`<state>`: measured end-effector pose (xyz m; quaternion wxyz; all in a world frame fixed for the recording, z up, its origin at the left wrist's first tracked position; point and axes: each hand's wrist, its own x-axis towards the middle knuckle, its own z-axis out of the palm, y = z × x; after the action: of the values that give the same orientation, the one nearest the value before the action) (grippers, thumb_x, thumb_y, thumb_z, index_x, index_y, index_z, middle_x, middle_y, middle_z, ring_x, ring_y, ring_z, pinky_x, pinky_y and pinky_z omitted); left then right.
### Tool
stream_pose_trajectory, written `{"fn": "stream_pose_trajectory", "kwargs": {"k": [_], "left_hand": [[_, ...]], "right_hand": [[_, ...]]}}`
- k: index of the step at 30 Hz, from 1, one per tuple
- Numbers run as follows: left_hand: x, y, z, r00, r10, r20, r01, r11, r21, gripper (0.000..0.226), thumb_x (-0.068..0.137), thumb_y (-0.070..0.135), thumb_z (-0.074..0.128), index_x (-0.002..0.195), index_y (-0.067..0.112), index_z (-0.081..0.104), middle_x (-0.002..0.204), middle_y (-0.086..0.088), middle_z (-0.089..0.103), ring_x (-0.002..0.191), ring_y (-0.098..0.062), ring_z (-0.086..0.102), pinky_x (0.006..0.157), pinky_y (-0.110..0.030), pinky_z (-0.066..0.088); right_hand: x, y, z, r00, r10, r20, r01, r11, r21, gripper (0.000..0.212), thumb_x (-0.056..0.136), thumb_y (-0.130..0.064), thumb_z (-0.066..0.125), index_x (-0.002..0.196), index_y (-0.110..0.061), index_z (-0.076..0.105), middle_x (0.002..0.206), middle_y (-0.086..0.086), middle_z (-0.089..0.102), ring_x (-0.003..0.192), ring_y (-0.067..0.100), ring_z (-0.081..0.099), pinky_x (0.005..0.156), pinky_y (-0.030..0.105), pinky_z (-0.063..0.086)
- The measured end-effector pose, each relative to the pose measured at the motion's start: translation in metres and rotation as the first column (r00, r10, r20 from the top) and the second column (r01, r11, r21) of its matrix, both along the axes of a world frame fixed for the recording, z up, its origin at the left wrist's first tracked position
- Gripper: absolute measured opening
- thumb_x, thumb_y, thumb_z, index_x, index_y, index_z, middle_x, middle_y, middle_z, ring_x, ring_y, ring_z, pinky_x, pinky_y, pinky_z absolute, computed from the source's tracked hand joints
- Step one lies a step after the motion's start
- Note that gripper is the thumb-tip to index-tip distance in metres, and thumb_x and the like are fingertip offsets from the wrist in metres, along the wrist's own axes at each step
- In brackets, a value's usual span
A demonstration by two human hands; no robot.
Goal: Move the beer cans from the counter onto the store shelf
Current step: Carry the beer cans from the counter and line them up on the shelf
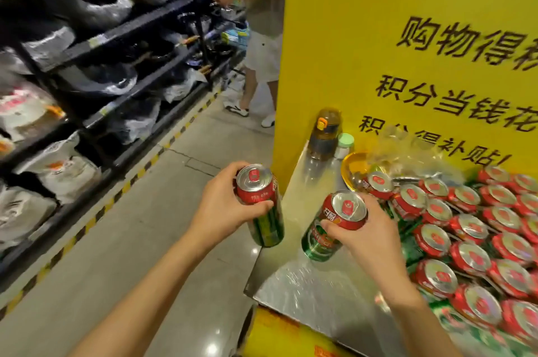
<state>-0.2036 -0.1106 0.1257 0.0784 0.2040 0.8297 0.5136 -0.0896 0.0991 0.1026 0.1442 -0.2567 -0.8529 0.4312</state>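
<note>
My left hand [221, 205] grips a red-and-green beer can [262, 205] near its top, held in the air just left of the steel counter [305, 284]. My right hand [369, 234] grips a second beer can [334, 225], tilted, above the counter's bare left part. Several more cans [471, 234] with red tops stand packed in rows on the counter's right side. The store shelf [96, 71] runs along the left of the aisle.
A yellow sign wall [407, 51] rises behind the counter. A water bottle [324, 135], a small green-lidded jar [345, 145] and a yellow dish [353, 167] stand at the counter's back. Another person [262, 36] stands in the aisle ahead. Bagged goods fill the shelf.
</note>
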Motion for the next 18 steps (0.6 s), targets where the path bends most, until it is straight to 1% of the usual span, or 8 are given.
{"fn": "stream_pose_trajectory", "kwargs": {"k": [3,6,9,10,12,14,16,18], "left_hand": [[0.037,-0.056,0.012,0.980,0.196,-0.009,-0.196,0.980,0.014,0.054,0.065,0.020,0.082,0.102,0.042,0.049,0.099,0.022,0.056,0.091,0.022,0.050,0.070,0.002,0.039],[0.071,-0.114,0.024,0.926,0.378,0.008,-0.378,0.924,0.050,0.055,0.067,0.017,0.081,0.106,0.037,0.049,0.097,0.023,0.055,0.086,0.027,0.048,0.067,0.005,0.038],[0.100,-0.171,0.036,0.838,0.546,0.022,-0.545,0.833,0.099,0.055,0.065,0.019,0.083,0.105,0.036,0.050,0.095,0.023,0.057,0.083,0.028,0.049,0.065,0.003,0.039],[0.108,-0.190,0.039,0.804,0.594,0.027,-0.593,0.797,0.110,0.057,0.061,0.028,0.084,0.106,0.036,0.051,0.094,0.025,0.058,0.085,0.026,0.050,0.066,0.002,0.041],[0.121,-0.229,0.045,0.737,0.675,0.041,-0.673,0.727,0.132,0.063,0.052,0.044,0.080,0.108,0.041,0.052,0.098,0.029,0.060,0.094,0.014,0.055,0.073,-0.005,0.046],[0.131,-0.269,0.047,0.666,0.743,0.070,-0.743,0.652,0.152,0.060,0.060,0.031,0.084,0.109,0.043,0.051,0.102,0.026,0.059,0.096,0.006,0.057,0.076,-0.012,0.048],[0.136,-0.309,0.049,0.603,0.794,0.077,-0.792,0.584,0.178,0.056,0.066,0.018,0.081,0.104,0.044,0.051,0.101,0.023,0.059,0.092,0.005,0.058,0.073,-0.012,0.047],[0.139,-0.353,0.048,0.554,0.829,0.068,-0.824,0.536,0.181,0.053,0.065,0.016,0.081,0.100,0.044,0.053,0.099,0.021,0.061,0.091,0.007,0.060,0.073,-0.015,0.047]], "right_hand": [[-0.010,-0.035,0.014,0.978,0.209,-0.021,-0.209,0.977,-0.037,0.048,0.056,-0.032,0.085,0.093,-0.036,0.054,0.087,-0.019,0.062,0.080,-0.004,0.057,0.061,0.016,0.041],[-0.022,-0.083,0.027,0.915,0.397,-0.068,-0.402,0.910,-0.100,0.050,0.057,-0.028,0.086,0.094,-0.037,0.054,0.089,-0.019,0.062,0.082,-0.005,0.058,0.061,0.012,0.042],[-0.034,-0.141,0.041,0.827,0.546,-0.130,-0.561,0.815,-0.146,0.049,0.056,-0.023,0.087,0.095,-0.033,0.058,0.088,-0.015,0.065,0.077,-0.006,0.061,0.058,0.008,0.045],[-0.039,-0.162,0.046,0.791,0.593,-0.150,-0.611,0.774,-0.167,0.049,0.056,-0.021,0.087,0.094,-0.032,0.059,0.088,-0.014,0.066,0.077,-0.007,0.061,0.059,0.005,0.046],[-0.049,-0.206,0.055,0.716,0.676,-0.177,-0.698,0.688,-0.196,0.048,0.057,-0.016,0.087,0.094,-0.031,0.059,0.088,-0.012,0.067,0.077,-0.009,0.061,0.059,0.003,0.045],[-0.060,-0.252,0.062,0.645,0.739,-0.195,-0.763,0.612,-0.207,0.047,0.058,-0.014,0.086,0.094,-0.029,0.060,0.088,-0.011,0.067,0.077,-0.009,0.062,0.058,0.004,0.045],[-0.072,-0.301,0.067,0.588,0.780,-0.215,-0.808,0.553,-0.203,0.045,0.058,-0.015,0.086,0.093,-0.028,0.061,0.086,-0.010,0.068,0.077,-0.005,0.063,0.059,0.007,0.047],[-0.084,-0.351,0.071,0.543,0.809,-0.223,-0.837,0.504,-0.213,0.045,0.056,-0.016,0.086,0.092,-0.031,0.062,0.085,-0.009,0.070,0.078,-0.001,0.065,0.061,0.013,0.050]]}}
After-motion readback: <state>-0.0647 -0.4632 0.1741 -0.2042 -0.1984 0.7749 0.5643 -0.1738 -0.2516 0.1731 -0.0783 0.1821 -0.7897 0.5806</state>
